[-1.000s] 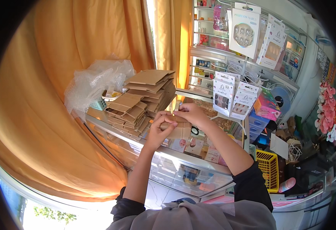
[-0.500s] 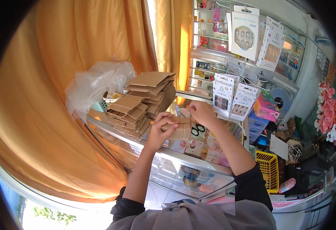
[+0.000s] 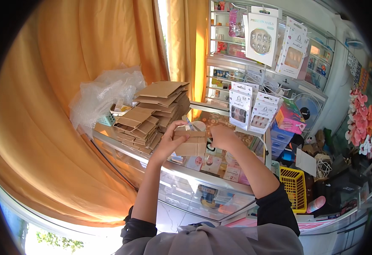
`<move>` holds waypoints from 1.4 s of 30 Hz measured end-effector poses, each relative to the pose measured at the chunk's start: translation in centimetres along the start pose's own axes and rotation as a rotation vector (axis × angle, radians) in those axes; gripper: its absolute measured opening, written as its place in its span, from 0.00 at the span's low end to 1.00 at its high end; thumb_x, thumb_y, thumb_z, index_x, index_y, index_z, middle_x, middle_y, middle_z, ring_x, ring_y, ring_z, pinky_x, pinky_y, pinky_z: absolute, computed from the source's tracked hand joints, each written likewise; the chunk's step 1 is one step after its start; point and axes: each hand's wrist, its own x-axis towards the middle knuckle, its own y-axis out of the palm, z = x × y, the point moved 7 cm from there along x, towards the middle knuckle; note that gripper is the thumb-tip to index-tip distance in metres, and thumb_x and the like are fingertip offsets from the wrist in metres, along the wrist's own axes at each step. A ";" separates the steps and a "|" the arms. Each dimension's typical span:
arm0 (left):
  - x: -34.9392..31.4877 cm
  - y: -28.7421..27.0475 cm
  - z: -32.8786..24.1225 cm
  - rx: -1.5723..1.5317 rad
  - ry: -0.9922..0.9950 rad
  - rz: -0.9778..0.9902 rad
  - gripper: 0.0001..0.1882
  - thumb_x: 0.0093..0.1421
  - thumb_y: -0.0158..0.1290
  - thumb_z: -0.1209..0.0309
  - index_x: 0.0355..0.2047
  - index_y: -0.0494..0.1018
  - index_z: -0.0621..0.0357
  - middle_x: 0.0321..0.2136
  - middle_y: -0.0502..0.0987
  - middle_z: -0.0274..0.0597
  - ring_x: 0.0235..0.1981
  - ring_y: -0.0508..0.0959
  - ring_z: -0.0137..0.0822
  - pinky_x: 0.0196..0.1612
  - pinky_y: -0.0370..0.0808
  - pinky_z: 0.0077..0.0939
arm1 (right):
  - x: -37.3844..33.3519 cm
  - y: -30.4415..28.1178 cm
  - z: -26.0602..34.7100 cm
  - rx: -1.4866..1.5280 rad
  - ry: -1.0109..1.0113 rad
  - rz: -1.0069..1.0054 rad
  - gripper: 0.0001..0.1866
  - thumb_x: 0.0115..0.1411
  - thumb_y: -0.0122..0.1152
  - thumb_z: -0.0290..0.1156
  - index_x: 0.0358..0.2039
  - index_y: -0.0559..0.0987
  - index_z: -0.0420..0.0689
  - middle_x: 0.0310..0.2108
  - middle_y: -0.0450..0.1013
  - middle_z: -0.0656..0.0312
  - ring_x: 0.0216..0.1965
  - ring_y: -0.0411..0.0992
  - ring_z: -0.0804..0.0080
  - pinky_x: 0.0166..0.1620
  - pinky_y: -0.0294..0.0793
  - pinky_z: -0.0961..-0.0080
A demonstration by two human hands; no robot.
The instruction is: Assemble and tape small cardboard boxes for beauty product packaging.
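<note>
A small folded piece of brown cardboard is held above the glass counter by my left hand, its thumb on top and its fingers behind. My right hand is curled down beside the cardboard's right edge, over a pair of scissors. Only part of the black scissor handle shows under its fingers; the rest is hidden by the hand. Just behind the cardboard stands a white roll, perhaps tape.
Stacks of flattened brown cardboard lie on the counter to the left, beside clear bubble wrap and a small basket. Boxed press-on nails hang at the right. Past them are a fan and a yellow basket.
My right hand has come down from the white roll onto the scissors, covering most of their handles. My left hand keeps hold of the cardboard. The view has shifted slightly.
</note>
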 end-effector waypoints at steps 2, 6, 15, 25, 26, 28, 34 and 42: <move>0.3 0.3 0.3 -0.157 -0.109 0.100 0.26 0.62 0.55 0.75 0.60 0.65 0.49 0.54 0.66 0.36 0.53 0.70 0.29 0.55 0.67 0.22 | -0.1 0.0 0.4 -0.002 0.002 0.036 0.19 0.43 0.71 0.30 0.36 0.78 0.36 0.37 0.77 0.45 0.42 0.77 0.50 0.44 0.77 0.59; 0.8 -0.1 0.5 -0.065 -0.251 0.178 0.28 0.61 0.56 0.71 0.62 0.65 0.48 0.55 0.68 0.40 0.52 0.71 0.28 0.53 0.68 0.21 | -0.6 -0.4 1.0 -0.023 0.000 0.037 0.16 0.44 0.68 0.28 0.34 0.79 0.35 0.35 0.77 0.44 0.40 0.78 0.50 0.43 0.78 0.59; 1.1 0.6 -1.2 0.072 -0.237 0.244 0.29 0.59 0.55 0.73 0.63 0.67 0.46 0.41 0.71 0.33 0.42 0.72 0.25 0.49 0.69 0.19 | -0.8 -0.7 0.0 0.089 -0.025 0.068 0.13 0.47 0.63 0.23 0.34 0.77 0.32 0.30 0.77 0.44 0.29 0.79 0.55 0.31 0.79 0.63; 1.2 0.8 -2.1 0.058 -0.067 0.288 0.33 0.58 0.53 0.81 0.64 0.65 0.45 0.44 0.67 0.32 0.43 0.70 0.24 0.50 0.71 0.19 | -2.2 -3.2 -0.4 0.461 0.036 -0.009 0.14 0.56 0.63 0.30 0.39 0.75 0.34 0.25 0.77 0.53 0.17 0.75 0.68 0.22 0.75 0.70; 1.2 0.8 -2.3 0.059 -0.063 0.282 0.34 0.58 0.53 0.82 0.65 0.64 0.45 0.45 0.66 0.32 0.44 0.69 0.24 0.50 0.71 0.19 | -2.4 -3.6 -0.2 0.576 -0.012 -0.019 0.17 0.59 0.63 0.36 0.40 0.75 0.35 0.23 0.76 0.56 0.15 0.74 0.69 0.22 0.75 0.71; 1.4 1.0 -2.2 0.026 -0.040 0.300 0.35 0.58 0.53 0.83 0.65 0.64 0.44 0.49 0.65 0.31 0.45 0.69 0.24 0.50 0.71 0.19 | -2.6 -3.7 -0.6 0.595 -0.026 0.035 0.17 0.60 0.63 0.38 0.41 0.75 0.36 0.22 0.75 0.58 0.15 0.73 0.71 0.21 0.73 0.72; 1.4 1.0 -2.1 -0.009 -0.014 0.294 0.36 0.57 0.51 0.85 0.65 0.63 0.43 0.60 0.63 0.31 0.52 0.67 0.28 0.54 0.71 0.22 | -5.5 -5.2 0.1 0.556 -0.007 0.192 0.27 0.59 0.64 0.53 0.43 0.76 0.40 0.24 0.73 0.64 0.18 0.71 0.77 0.21 0.70 0.78; 1.1 1.2 -2.0 -0.088 -0.066 0.288 0.37 0.56 0.51 0.85 0.65 0.64 0.41 0.63 0.62 0.32 0.58 0.64 0.33 0.56 0.72 0.24 | -8.6 -7.7 -2.0 0.511 -0.029 0.229 0.26 0.57 0.67 0.51 0.44 0.79 0.41 0.19 0.69 0.69 0.14 0.64 0.83 0.17 0.62 0.82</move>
